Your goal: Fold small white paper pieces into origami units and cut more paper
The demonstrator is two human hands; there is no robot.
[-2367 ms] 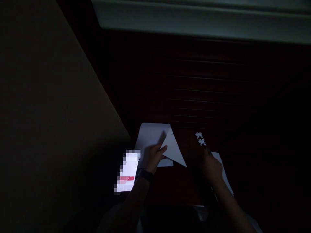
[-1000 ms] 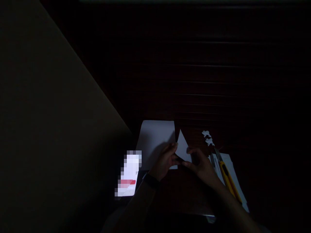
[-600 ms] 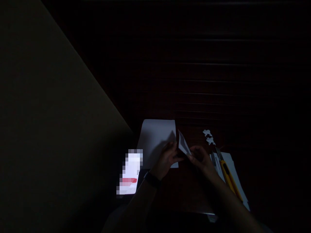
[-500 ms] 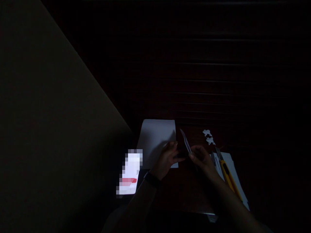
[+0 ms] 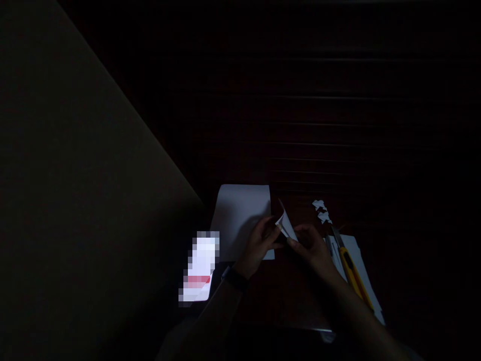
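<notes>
Between my hands is a small folded piece of white paper (image 5: 286,226), raised above the dark table (image 5: 285,296). My left hand (image 5: 261,241), with a dark band on its wrist, pinches the paper's left corner between thumb and fingers. On the other side, my right hand (image 5: 311,246) grips its lower right edge. The folds stand partly apart, showing layers. Behind my left hand a larger white sheet (image 5: 240,208) lies flat on the table. The light is dim, so fine creases are hard to make out.
A lit phone (image 5: 201,265), its screen pixelated, is at the left. Right of my hands, a yellow box cutter (image 5: 353,276) rests on white papers (image 5: 366,271). Small folded paper pieces (image 5: 322,211) lie beyond it. A pale wall (image 5: 75,175) rises on the left.
My left hand has closed on the paper, where before its fingers were apart beside it. The paper has turned from nearly edge-on to show its opened folds.
</notes>
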